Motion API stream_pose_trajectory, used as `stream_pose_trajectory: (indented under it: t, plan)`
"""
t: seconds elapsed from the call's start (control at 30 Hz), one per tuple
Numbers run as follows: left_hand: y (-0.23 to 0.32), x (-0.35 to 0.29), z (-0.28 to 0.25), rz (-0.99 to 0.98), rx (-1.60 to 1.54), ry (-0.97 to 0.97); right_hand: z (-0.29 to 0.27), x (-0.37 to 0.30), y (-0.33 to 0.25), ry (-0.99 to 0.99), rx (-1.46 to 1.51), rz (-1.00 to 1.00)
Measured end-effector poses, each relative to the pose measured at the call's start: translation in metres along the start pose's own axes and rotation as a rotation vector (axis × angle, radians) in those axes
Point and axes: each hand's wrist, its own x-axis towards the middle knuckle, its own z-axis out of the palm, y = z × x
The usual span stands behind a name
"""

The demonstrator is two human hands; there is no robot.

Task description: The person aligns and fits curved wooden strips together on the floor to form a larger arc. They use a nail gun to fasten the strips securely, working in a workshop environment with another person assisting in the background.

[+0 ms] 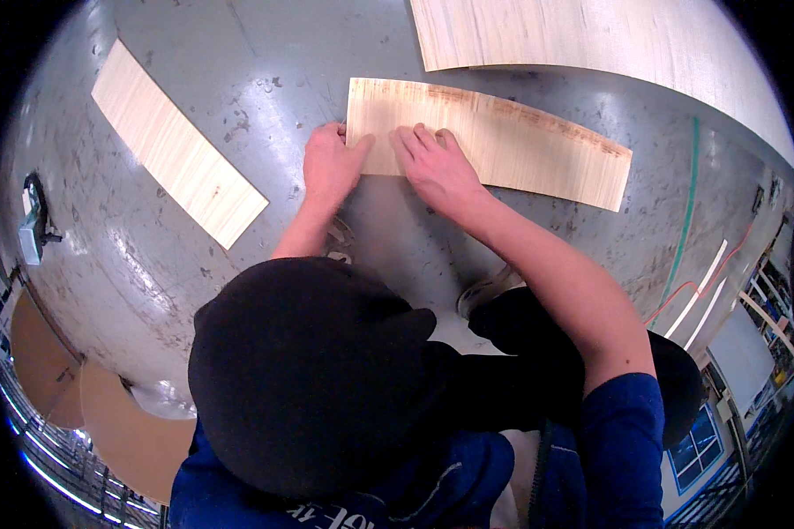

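A long, pale wooden board (pixel 538 141) with a brown-stained far edge lies in front of me, just above the grey floor or on it; I cannot tell which. My left hand (pixel 331 167) grips its left end, thumb over the top face and fingers at the edge. On the board's top, right of that thumb, rests my right hand (pixel 437 167) with its fingers bent and their tips against the wood. Whatever it may hold is hidden under the fingers.
Another narrow wooden board (pixel 176 145) lies to the left. A large pale wooden sheet (pixel 591 31) spans the far right. A green floor line (pixel 688 194), white strips (pixel 701 295) and a red cord (pixel 670 300) are at the right; brown sheets (pixel 132 423) stand at the lower left.
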Motion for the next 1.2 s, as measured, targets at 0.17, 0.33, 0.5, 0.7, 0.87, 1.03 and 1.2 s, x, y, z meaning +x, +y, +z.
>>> stream_pose_trajectory:
  t: [0.17, 0.33, 0.5, 0.7, 0.87, 1.03, 1.2]
  plan:
    - [0.004, -0.003, 0.004, -0.007, 0.050, 0.085, -0.002, 0.005, -0.001, -0.081, -0.021, 0.014]
    - [0.005, 0.001, 0.005, 0.009, 0.066, 0.064, -0.001, 0.006, -0.002, -0.049, 0.009, 0.032]
    - [0.001, 0.001, 0.006, 0.063, 0.091, 0.102, -0.004, 0.012, -0.004, -0.104, 0.019, 0.035]
    - [0.002, 0.004, 0.008, 0.040, 0.084, 0.086, -0.007, 0.015, -0.001, -0.146, -0.005, 0.007]
    - [0.006, 0.007, -0.003, -0.127, 0.004, -0.030, -0.010, 0.021, -0.005, -0.167, 0.014, 0.003]
    - [0.003, 0.008, -0.003, -0.112, 0.009, -0.028, -0.006, 0.025, -0.004, -0.144, 0.070, 0.012]
    - [0.007, 0.011, -0.007, -0.110, 0.032, -0.056, -0.010, 0.027, -0.006, -0.163, 0.043, -0.011]
